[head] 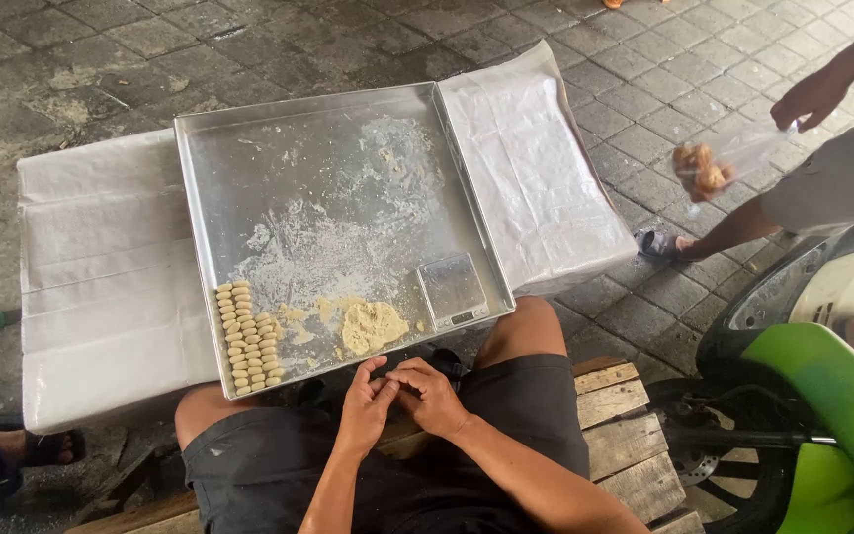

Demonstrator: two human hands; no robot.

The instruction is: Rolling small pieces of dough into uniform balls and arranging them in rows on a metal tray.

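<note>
Hands [399,396] joined; dough rows [246,336] run near-far.

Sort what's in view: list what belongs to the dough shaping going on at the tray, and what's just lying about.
In use:
metal tray
dough lump
rows of shaped pieces
small scale
left hand and right hand, fingers together

Lying about:
green scooter
wooden bench
bystander's snack bag
</note>
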